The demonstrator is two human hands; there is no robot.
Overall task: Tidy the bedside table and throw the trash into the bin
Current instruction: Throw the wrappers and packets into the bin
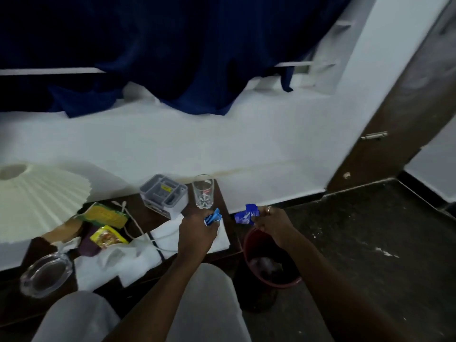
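Observation:
My right hand (274, 224) holds a crumpled dark blue wrapper (246, 214) in the air, just above the far rim of the red bin (246, 245) on the floor. My left hand (197, 230) is closed on a light blue wrapper (213, 216) over the right end of the dark bedside table (223, 193), near a white cloth (138, 257). Farther left on the table lie a yellow-green packet (106, 214) and a small yellow snack packet (108, 236).
An empty drinking glass (202, 191) and a grey organiser box (164, 195) stand at the table's back. A cream pleated lampshade (39, 203), a white cable (133, 224) and a glass ashtray (47, 274) sit to the left. My knees are below.

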